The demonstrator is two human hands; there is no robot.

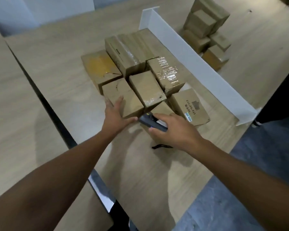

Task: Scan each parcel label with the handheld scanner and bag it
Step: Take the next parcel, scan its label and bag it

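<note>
Early going, I reckon: most parcels unscanned, no bag in view

My left hand [114,112] lies open on a front box [122,97] in the bench [57,67] cluster; my right hand [172,129] grips the scanner [147,121] just beside it; more boxes [207,30] wait beyond the divider [190,57]

Even, fairly dim indoor light; soft shadows of both arms fall on the surface [60,67]. The whole frame is slightly blurred, and straight edges bow toward the corners.
</note>
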